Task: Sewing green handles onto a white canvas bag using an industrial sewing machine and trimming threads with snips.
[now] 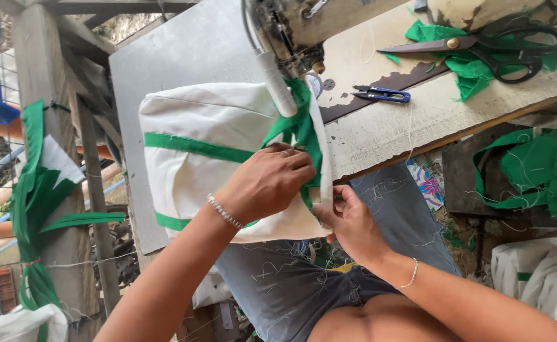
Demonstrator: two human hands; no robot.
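At the far left of the frame, green fabric strips hang over a wooden post, well apart from the work. Moving right, a cream cloth bag with green bands lies across the grey sewing table, its long axis running from the left of the frame toward the sewing machine at the top centre.

The left hand, a beaded bracelet on its wrist, lies on top of the bag at mid-frame, fingers closed down on the bunched green trim where it meets the cream cloth; this hand is the nearer one to the needle area. The trim rises from that grip toward the upper middle of the frame, right under the machine head.

Just right of it, the right hand pinches the bag's cream edge, thumb and fingers clamped on it from below. That edge runs almost straight up and down the frame, from the grip up to the machine.

Farther right on the worn white tabletop lie small blue thread snips, then large black scissors resting on green scraps in the upper right. More green cloth is heaped at the right edge.
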